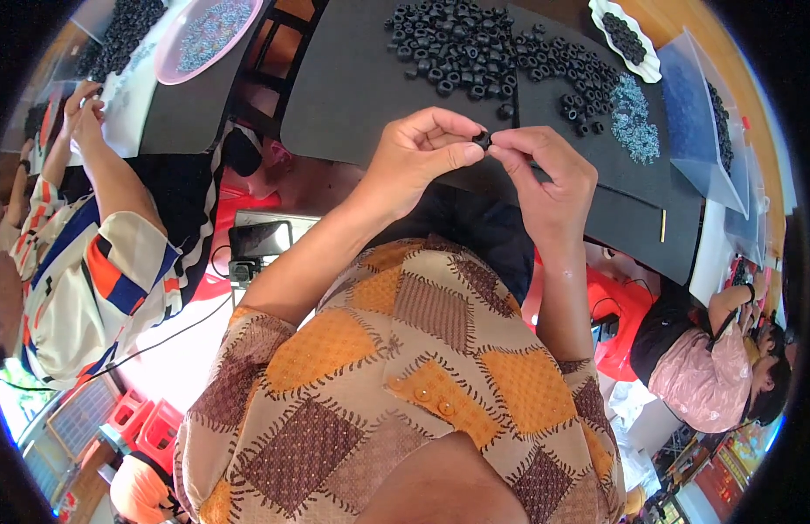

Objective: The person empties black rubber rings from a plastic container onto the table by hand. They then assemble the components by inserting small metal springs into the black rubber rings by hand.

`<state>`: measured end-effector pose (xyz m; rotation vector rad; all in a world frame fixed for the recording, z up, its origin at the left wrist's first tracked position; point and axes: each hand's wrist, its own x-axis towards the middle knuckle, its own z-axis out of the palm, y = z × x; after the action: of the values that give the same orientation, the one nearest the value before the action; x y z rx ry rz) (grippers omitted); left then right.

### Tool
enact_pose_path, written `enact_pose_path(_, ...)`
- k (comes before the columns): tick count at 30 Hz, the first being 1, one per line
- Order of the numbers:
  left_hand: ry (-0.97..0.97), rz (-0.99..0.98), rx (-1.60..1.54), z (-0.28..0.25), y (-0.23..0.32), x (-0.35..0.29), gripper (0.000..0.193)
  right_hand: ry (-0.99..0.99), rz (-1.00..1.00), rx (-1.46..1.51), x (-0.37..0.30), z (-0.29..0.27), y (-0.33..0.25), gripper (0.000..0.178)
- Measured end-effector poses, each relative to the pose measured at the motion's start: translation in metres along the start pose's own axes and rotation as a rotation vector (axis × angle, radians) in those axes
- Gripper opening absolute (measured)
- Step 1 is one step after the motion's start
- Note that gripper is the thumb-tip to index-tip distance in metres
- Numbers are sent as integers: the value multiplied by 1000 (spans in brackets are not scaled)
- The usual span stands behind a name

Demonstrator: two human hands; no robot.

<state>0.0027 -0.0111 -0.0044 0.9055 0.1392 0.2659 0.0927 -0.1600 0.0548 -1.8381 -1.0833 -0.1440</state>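
My left hand (420, 157) pinches a small black ring-shaped piece (482, 140) between thumb and index finger, above the near edge of the dark mat. From the other side, the thumb and forefinger of my right hand (549, 170) close against the same piece. Whether a smaller part sits between the right fingertips is hidden. Beyond both hands lies a wide heap of similar black pieces (457, 44), with more spread toward the right. A pile of small clear bluish parts (634, 122) rests beside them on the dark mat (353, 79).
A thin yellowish stick (662, 225) lies at the mat's right. Farther right are a white scalloped dish (647, 68) and a translucent bin (684, 131). A pink basin (167, 70) stands at far left. Other people (126, 218) sit on both sides.
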Motion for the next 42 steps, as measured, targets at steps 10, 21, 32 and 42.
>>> enact_pose_path(10, 13, -134, -247, -9, 5, 0, 21, 3, -32, 9, 4, 15, 2, 19)
enact_pose_path(21, -22, -37, -145, -31, 17, 18, 29, -163, 23, -362, 66, 3, 74, 9)
enact_pose_path(32, -3, -34, -85, -28, 19, 19, 28, -378, -215, -532, 85, 12, 84, 10)
enact_pose_path(42, -26, -68, -81, -27, 26, 16, 29, -259, 147, -135, 72, -5, 60, 18)
